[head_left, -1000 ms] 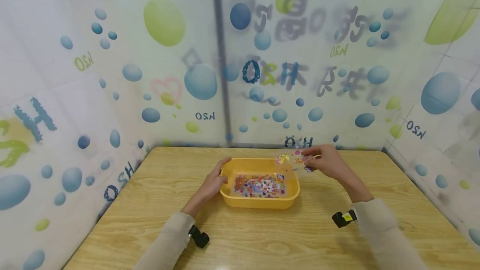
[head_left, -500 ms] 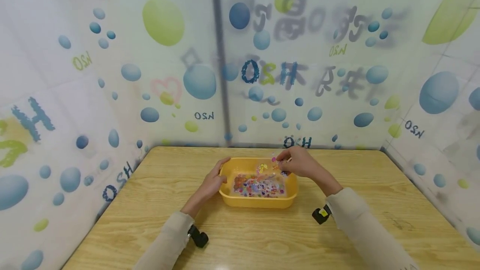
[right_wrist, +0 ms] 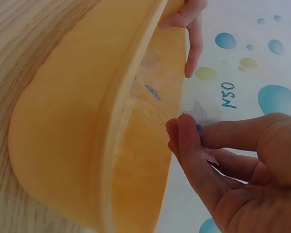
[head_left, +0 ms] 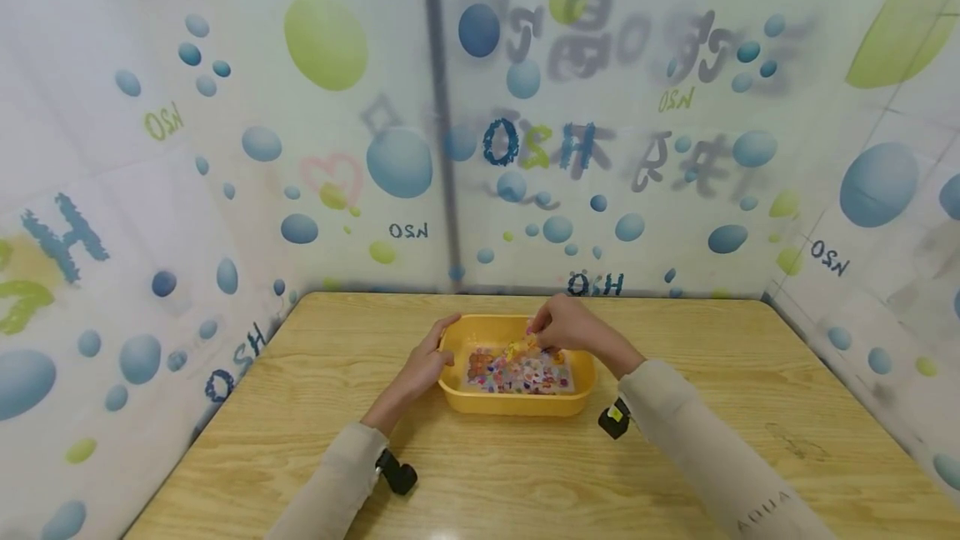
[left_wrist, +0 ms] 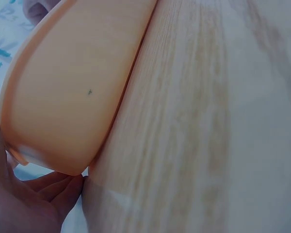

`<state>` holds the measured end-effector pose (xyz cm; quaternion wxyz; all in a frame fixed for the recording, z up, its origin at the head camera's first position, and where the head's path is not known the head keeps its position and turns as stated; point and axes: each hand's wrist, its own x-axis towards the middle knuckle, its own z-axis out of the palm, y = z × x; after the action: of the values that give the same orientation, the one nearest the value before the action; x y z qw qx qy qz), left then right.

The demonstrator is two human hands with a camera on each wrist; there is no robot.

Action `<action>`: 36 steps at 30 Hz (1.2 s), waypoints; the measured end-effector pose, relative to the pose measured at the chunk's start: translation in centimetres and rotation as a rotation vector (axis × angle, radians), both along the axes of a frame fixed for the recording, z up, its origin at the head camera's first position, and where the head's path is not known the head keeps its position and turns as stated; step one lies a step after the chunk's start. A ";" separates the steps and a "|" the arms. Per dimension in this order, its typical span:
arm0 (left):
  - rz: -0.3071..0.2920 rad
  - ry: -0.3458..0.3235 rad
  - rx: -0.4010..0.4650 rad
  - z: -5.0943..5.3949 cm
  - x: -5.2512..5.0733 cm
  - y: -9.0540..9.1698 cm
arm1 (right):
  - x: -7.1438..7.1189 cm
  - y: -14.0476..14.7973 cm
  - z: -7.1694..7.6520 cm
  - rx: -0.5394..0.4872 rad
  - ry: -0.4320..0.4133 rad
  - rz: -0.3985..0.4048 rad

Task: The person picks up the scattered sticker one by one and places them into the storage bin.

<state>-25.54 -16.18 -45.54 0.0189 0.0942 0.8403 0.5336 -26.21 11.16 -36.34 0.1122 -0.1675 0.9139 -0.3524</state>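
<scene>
A yellow plastic basin (head_left: 517,405) stands on the table, with printed sticker-like sheets (head_left: 510,377) lying inside. My left hand (head_left: 422,369) grips its left end, thumb over the rim; in the left wrist view its fingers (left_wrist: 53,191) lie along the outer wall. Over the basin's right part, my right hand (head_left: 577,330) pinches a thin clear sheet with colourful printed figures (head_left: 516,348). In the right wrist view that sheet (right_wrist: 153,92) hangs inside the rim from thumb and fingertips. Whether it touches the sheets below I cannot tell.
The wooden table (head_left: 480,473) extends around the basin on every side. Behind it hangs a pale curtain (head_left: 337,132) with blue and green drops, and similar panels flank both sides. Each wrist wears a black camera strap.
My right hand has moved left and slightly down, bringing the clear sheet from beyond the basin's right rim to over its inside. The left hand keeps its hold on the rim.
</scene>
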 end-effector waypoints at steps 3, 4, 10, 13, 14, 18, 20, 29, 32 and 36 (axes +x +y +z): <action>0.004 -0.002 -0.009 0.0 0.0 0.0 | -0.2 -0.6 0.1 0.010 -0.026 -0.017; 0.005 -0.004 -0.010 0.0 0.0 -0.1 | -0.3 -0.8 0.1 0.010 -0.037 -0.023; 0.017 -0.006 -0.018 0.1 0.1 -0.3 | -0.7 -1.7 -0.1 0.044 -0.069 -0.015; 0.015 -0.010 -0.016 0.1 0.1 -0.3 | -0.9 -1.9 -0.4 0.070 -0.072 -0.012; 0.014 -0.010 -0.015 0.1 0.1 -0.3 | -1.0 -2.0 -0.4 0.080 -0.074 -0.014; 0.010 -0.010 -0.012 0.1 0.0 -0.3 | -0.9 -2.1 -0.4 0.117 -0.093 -0.017; 0.010 -0.011 -0.011 0.1 0.0 -0.3 | -0.9 -2.0 -0.4 0.137 -0.103 -0.011; 0.003 -0.002 -0.005 0.0 -0.1 -0.2 | -0.7 -1.9 -0.8 0.227 -0.142 -0.015; -0.004 0.008 -0.010 -0.1 -0.1 -0.1 | -0.8 -2.0 -1.3 0.245 -0.146 -0.025; 0.000 0.016 -0.021 -0.1 -0.2 -0.1 | -1.0 -1.9 -1.9 0.282 -0.136 -0.015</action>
<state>-25.76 -16.24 -45.69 0.0132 0.0980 0.8460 0.5239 -27.25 9.30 -38.25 0.1934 -0.1188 0.9459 -0.2317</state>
